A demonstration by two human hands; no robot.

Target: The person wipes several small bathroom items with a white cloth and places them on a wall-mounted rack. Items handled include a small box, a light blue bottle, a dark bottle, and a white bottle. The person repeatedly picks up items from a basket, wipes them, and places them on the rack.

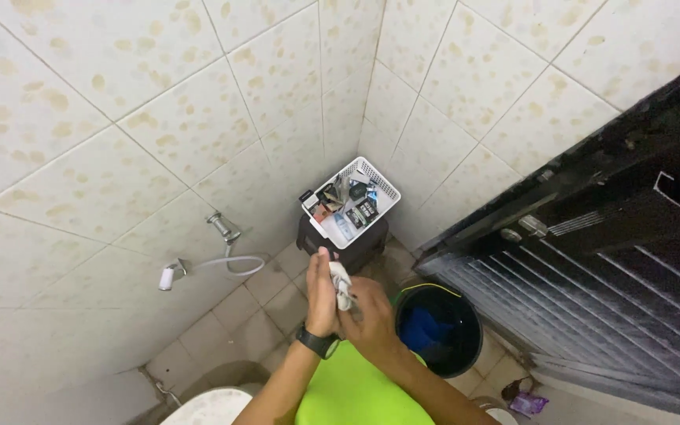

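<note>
White crumpled cloth [341, 283] pinched between left hand [321, 291] and right hand [368, 313], both closed round it, mid-wring. White plastic basket [378, 178] beyond hands; black bucket [466, 334] right.

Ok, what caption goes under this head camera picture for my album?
Two hands, left hand and right hand, wring a white cloth above a black bucket.

basket [379, 177] on stool [348, 250] in corner | bucket [438, 329] right of hands
</note>
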